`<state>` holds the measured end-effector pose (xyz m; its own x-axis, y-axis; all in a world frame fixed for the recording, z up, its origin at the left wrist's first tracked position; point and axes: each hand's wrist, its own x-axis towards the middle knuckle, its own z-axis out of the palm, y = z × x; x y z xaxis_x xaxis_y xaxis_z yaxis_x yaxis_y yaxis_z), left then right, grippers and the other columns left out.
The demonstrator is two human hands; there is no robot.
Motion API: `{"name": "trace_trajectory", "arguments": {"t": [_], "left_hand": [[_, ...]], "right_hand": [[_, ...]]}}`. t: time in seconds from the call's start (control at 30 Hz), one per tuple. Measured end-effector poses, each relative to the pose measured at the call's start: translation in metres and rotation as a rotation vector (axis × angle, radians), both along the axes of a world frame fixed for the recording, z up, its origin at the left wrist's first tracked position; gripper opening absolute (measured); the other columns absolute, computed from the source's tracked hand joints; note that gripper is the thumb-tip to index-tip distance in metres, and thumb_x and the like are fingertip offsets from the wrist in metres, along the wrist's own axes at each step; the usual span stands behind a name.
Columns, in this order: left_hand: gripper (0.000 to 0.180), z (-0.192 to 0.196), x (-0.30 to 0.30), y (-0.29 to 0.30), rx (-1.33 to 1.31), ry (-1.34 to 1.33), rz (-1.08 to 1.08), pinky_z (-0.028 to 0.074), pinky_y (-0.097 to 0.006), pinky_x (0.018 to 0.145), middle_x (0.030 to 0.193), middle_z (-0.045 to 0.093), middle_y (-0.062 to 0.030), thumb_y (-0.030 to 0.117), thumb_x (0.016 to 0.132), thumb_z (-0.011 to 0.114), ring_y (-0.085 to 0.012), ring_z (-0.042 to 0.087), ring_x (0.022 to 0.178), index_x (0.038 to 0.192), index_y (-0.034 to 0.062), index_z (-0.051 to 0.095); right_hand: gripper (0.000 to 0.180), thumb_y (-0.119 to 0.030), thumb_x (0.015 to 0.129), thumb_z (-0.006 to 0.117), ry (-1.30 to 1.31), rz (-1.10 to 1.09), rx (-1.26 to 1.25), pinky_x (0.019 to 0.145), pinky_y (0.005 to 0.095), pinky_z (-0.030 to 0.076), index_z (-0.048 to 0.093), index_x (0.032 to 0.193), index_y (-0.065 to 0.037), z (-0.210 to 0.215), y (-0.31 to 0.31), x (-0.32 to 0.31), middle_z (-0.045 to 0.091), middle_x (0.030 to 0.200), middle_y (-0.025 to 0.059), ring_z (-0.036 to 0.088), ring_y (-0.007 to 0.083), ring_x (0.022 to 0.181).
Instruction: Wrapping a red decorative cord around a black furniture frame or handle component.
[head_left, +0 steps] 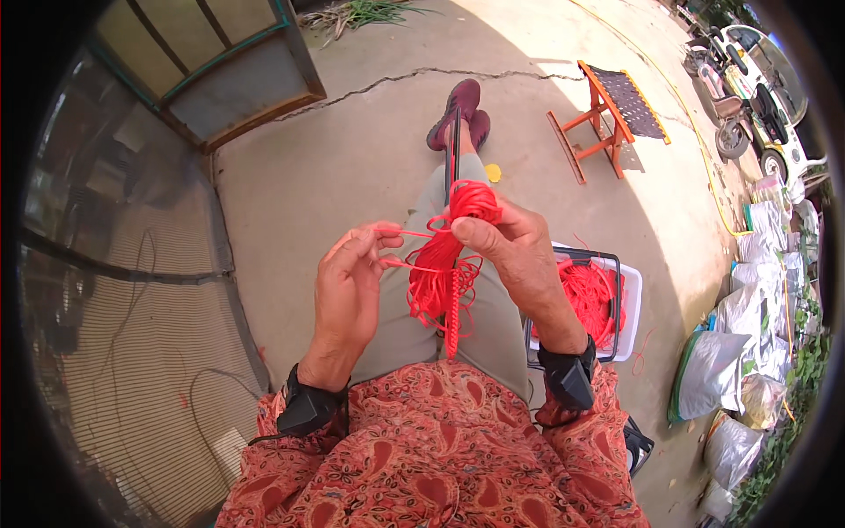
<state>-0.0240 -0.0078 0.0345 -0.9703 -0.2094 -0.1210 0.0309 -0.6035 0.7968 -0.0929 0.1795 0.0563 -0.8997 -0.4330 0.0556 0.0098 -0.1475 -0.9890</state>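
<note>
A bundle of red cord (431,268) hangs in front of my lap, with loops bunched at its top and a braided length (453,312) dangling below. My right hand (521,255) grips the upper part of this bundle, thumb across the front. To its left, my left hand (350,277) has its fingers closed on red cord, and two strands stretch from there to the bundle. A thin dark rod (454,163) runs from near my shoes up to the bundle; its lower end is hidden behind the cord.
Beside my right leg stands a white plastic tub (630,308) holding more red cord (588,295) and a black frame. Farther off are a wooden folding stool (607,110), several filled sacks (715,374) and parked vehicles (770,106). A framed screen panel (202,70) borders the left.
</note>
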Motion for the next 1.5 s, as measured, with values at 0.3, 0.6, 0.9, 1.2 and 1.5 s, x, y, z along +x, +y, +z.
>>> {"name": "trace_trajectory", "arguments": {"t": [0.3, 0.6, 0.9, 1.2, 1.5], "left_hand": [[0.025, -0.017, 0.006, 0.005, -0.125, -0.165, -0.155, 0.049, -0.037, 0.081, 0.101, 0.063, -0.0133, 0.024, 0.098, 0.047, -0.021, 0.061, 0.092, 0.098, 0.0013, 0.057], [0.036, -0.009, 0.014, 0.041, 0.144, -0.292, -0.502, 0.055, -0.039, 0.075, 0.094, 0.064, -0.0167, 0.027, 0.099, 0.047, -0.0275, 0.066, 0.082, 0.119, -0.002, 0.051], [0.03, -0.01, 0.014, 0.044, 0.09, -0.348, -0.325, 0.054, -0.037, 0.072, 0.098, 0.065, -0.013, 0.013, 0.094, 0.056, -0.0231, 0.065, 0.085, 0.121, 0.0, 0.053], [0.027, -0.013, 0.013, 0.046, 0.018, -0.368, -0.301, 0.053, -0.034, 0.071, 0.096, 0.065, -0.0089, 0.017, 0.095, 0.056, -0.0181, 0.063, 0.084, 0.116, 0.0003, 0.055], [0.04, -0.011, 0.014, 0.061, 0.538, -0.318, -0.523, 0.042, -0.032, 0.048, 0.073, 0.051, -0.0079, 0.033, 0.104, 0.028, -0.0185, 0.048, 0.054, 0.124, 0.0057, 0.05]], "right_hand": [[0.04, -0.043, 0.102, 0.037, -0.197, -0.06, -0.942, 0.047, 0.0257, 0.035, 0.047, 0.089, -0.007, 0.023, 0.141, -0.021, 0.038, 0.056, -0.0027, 0.037, 0.0088, 0.045], [0.013, -0.014, 0.091, 0.061, -0.38, -0.493, -0.07, 0.037, 0.0219, 0.029, 0.05, 0.087, -0.007, -0.081, 0.243, 0.067, 0.037, 0.053, -0.0061, 0.033, 0.0039, 0.039], [0.025, -0.013, 0.085, 0.067, -0.417, -0.143, 0.041, 0.042, 0.0216, 0.026, 0.061, 0.106, 0.0, -0.053, 0.106, 0.048, 0.042, 0.057, -0.0069, 0.034, 0.0031, 0.045], [0.021, -0.024, 0.09, 0.067, -0.473, 0.135, -0.161, 0.044, 0.0219, 0.032, 0.059, 0.089, -0.005, -0.059, 0.034, 0.053, 0.049, 0.06, -0.0045, 0.042, 0.003, 0.048], [0.023, -0.012, 0.088, 0.06, -0.438, -0.082, -0.326, 0.041, 0.0239, 0.031, 0.05, 0.068, -0.005, -0.048, 0.047, 0.058, 0.044, 0.051, -0.0016, 0.039, 0.0063, 0.043]]}}
